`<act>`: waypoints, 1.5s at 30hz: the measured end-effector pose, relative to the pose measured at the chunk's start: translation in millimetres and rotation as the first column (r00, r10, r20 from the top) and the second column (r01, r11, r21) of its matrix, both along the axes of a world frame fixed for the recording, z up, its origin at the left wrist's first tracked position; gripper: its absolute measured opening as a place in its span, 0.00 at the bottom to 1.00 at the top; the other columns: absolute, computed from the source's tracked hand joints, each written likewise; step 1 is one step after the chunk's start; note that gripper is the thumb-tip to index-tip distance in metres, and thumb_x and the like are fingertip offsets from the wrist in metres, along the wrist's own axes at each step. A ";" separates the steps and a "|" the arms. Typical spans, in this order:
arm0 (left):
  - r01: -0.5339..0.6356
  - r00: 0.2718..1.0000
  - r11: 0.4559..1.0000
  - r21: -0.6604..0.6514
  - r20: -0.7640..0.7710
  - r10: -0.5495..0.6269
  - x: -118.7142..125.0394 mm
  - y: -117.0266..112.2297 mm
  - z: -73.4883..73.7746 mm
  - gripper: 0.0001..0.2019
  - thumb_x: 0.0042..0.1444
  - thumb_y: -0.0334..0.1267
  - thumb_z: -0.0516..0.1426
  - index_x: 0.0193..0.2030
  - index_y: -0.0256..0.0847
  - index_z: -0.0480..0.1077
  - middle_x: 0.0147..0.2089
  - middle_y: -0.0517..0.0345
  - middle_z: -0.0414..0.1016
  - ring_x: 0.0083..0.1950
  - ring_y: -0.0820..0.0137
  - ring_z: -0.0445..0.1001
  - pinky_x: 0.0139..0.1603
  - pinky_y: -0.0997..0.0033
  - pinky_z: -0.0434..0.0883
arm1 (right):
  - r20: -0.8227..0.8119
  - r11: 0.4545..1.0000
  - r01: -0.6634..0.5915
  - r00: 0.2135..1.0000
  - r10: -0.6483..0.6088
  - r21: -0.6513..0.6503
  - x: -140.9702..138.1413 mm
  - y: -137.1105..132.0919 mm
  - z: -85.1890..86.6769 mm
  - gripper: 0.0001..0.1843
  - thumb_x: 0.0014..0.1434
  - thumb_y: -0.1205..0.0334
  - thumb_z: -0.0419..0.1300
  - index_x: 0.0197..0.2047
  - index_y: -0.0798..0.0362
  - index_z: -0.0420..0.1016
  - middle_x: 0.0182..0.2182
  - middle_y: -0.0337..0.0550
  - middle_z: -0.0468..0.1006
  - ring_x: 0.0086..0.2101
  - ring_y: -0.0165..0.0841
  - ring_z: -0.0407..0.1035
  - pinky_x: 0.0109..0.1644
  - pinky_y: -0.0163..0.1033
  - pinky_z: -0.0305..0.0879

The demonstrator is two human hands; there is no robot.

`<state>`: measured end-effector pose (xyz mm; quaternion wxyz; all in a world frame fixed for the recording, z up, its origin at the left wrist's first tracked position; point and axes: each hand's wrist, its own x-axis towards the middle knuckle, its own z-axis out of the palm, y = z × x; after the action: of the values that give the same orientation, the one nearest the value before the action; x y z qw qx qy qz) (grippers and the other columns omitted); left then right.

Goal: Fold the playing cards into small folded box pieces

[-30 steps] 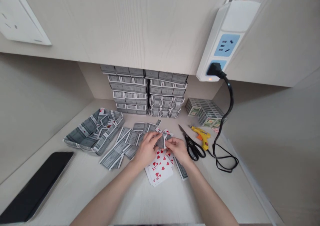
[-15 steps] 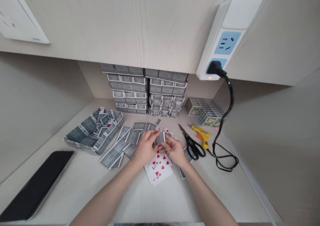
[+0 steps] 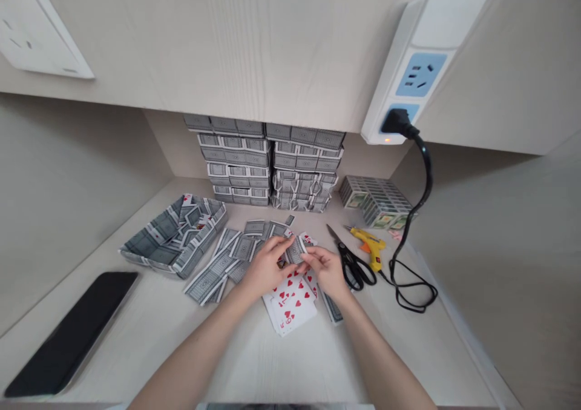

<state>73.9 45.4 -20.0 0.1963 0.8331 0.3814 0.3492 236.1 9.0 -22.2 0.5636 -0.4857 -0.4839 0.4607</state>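
Both my hands meet over the middle of the desk. My left hand (image 3: 265, 269) and my right hand (image 3: 327, 270) pinch a folded grey-backed playing card piece (image 3: 296, 251) between their fingertips. Under them lies a small pile of face-up cards with red hearts (image 3: 293, 304). Several folded grey card strips (image 3: 216, 264) lie spread just left of my left hand. A card strip (image 3: 333, 308) lies by my right wrist.
A tray built of folded cards (image 3: 175, 235) sits at the left, a black phone (image 3: 75, 331) nearer me. Stacked card boxes (image 3: 265, 165) stand at the back. Scissors (image 3: 351, 261), a yellow glue gun (image 3: 370, 245) with black cord (image 3: 415, 289) and small packs (image 3: 376, 201) lie right. A power strip (image 3: 420, 65) hangs above.
The folded card has shifted a little in my fingers, and both hands stay together over the heart cards. The view has drifted slightly.
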 end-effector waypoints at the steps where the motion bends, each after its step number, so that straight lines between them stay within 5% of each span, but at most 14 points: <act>1: -0.028 1.000 1.000 -0.002 -0.001 0.028 -1.1 1.9 -0.5 0.28 0.48 0.39 0.59 0.57 0.47 0.60 0.51 0.54 0.65 0.52 0.66 0.66 0.53 0.65 0.66 | -0.006 1.000 0.023 1.000 -0.023 -0.007 1.8 0.5 2.0 0.13 0.48 0.52 0.62 0.30 0.54 0.74 0.16 0.39 0.75 0.17 0.31 0.68 0.25 0.36 0.66; 7: -0.288 0.952 0.957 0.032 -0.101 0.289 -13.9 23.3 -12.3 0.26 0.48 0.41 0.58 0.55 0.38 0.63 0.51 0.49 0.67 0.52 0.61 0.66 0.54 0.61 0.65 | 0.014 0.989 0.142 0.990 -0.142 -0.045 15.7 5.6 2.3 0.18 0.50 0.48 0.59 0.30 0.57 0.73 0.21 0.44 0.78 0.18 0.29 0.68 0.24 0.34 0.65; 13: -0.410 0.886 0.892 0.191 -0.150 0.439 -18.8 24.4 -5.6 0.24 0.48 0.37 0.58 0.53 0.38 0.64 0.52 0.47 0.65 0.54 0.58 0.61 0.55 0.59 0.61 | 0.322 0.991 0.123 0.937 -0.134 0.055 16.8 8.6 -12.5 0.14 0.51 0.51 0.57 0.33 0.54 0.73 0.25 0.44 0.79 0.22 0.33 0.70 0.27 0.36 0.66; 17: -0.293 0.910 0.946 0.135 -0.264 0.320 -13.9 10.6 8.2 0.14 0.51 0.46 0.54 0.41 0.42 0.70 0.43 0.52 0.69 0.48 0.61 0.65 0.50 0.62 0.63 | 0.502 0.979 0.154 0.841 -0.200 0.132 17.7 7.5 -12.7 0.13 0.54 0.55 0.53 0.35 0.53 0.74 0.26 0.42 0.79 0.25 0.33 0.72 0.30 0.37 0.67; 22: -0.170 0.876 0.985 0.000 -0.458 0.151 -8.3 -2.6 12.0 0.33 0.40 0.58 0.58 0.52 0.44 0.64 0.48 0.50 0.66 0.51 0.56 0.62 0.49 0.59 0.61 | 0.578 0.981 0.158 0.793 -0.192 0.108 18.4 6.2 -9.3 0.12 0.55 0.57 0.52 0.34 0.52 0.74 0.25 0.42 0.79 0.26 0.35 0.72 0.32 0.37 0.66; 30: -0.225 0.887 0.974 0.013 -0.410 0.210 -5.9 0.2 5.0 0.25 0.47 0.43 0.58 0.53 0.43 0.62 0.48 0.49 0.70 0.50 0.56 0.63 0.50 0.57 0.60 | 0.607 0.976 0.153 0.764 -0.217 0.156 14.3 2.7 -7.0 0.19 0.56 0.49 0.52 0.23 0.51 0.74 0.21 0.42 0.78 0.22 0.34 0.70 0.29 0.36 0.64; 39: -0.169 0.948 0.985 0.035 -0.268 0.172 -2.8 -1.8 6.7 0.24 0.47 0.36 0.58 0.53 0.42 0.62 0.47 0.51 0.71 0.49 0.61 0.67 0.49 0.62 0.64 | 0.485 0.979 0.168 0.850 -0.204 0.116 12.1 2.8 -4.7 0.22 0.55 0.44 0.51 0.24 0.51 0.77 0.22 0.44 0.78 0.26 0.37 0.72 0.32 0.39 0.66; 45: 0.012 0.990 0.996 0.093 -0.142 0.001 2.1 -10.5 18.9 0.22 0.53 0.37 0.54 0.56 0.44 0.57 0.54 0.55 0.66 0.56 0.66 0.62 0.56 0.64 0.62 | 0.242 0.998 0.007 0.970 0.009 -0.065 4.3 4.9 -7.7 0.18 0.50 0.45 0.57 0.30 0.53 0.75 0.16 0.37 0.73 0.14 0.29 0.62 0.19 0.34 0.60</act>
<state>75.9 35.0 -1.0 0.1304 0.8652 0.3752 0.3060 240.4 14.0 -30.0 0.4838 -0.5564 -0.5340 0.4139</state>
